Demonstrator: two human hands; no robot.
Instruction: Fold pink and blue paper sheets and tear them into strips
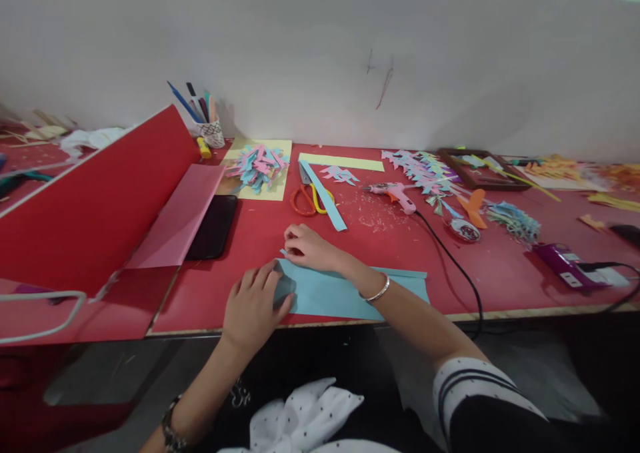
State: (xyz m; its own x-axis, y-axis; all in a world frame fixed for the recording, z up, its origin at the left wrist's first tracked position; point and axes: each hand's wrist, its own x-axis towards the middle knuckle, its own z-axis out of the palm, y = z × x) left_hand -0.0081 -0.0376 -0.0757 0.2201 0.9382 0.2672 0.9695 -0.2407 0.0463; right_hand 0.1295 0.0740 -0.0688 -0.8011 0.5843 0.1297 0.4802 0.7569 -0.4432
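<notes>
While pens (184, 102) in cup (211, 134), L hand (253, 306) splayed on blue ppr (335, 296), R hand (311, 248) pinched on edge

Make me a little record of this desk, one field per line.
Left hand: resting on the left end of the blue paper
Right hand: curled at the blue paper's far edge
Cutting tool: scissors, partly covered by a blue strip
Glue gun: pink, right of the scissors
Phone: black, partly hidden by a pink sheet
Pens: standing in a cup

Black right sleeve (500, 416), white black-dotted bow (300, 416)
White cuff (463, 378) with dark stripes; silvery bangle (383, 290) at right, dark bracelet (171, 430) at left.
</notes>
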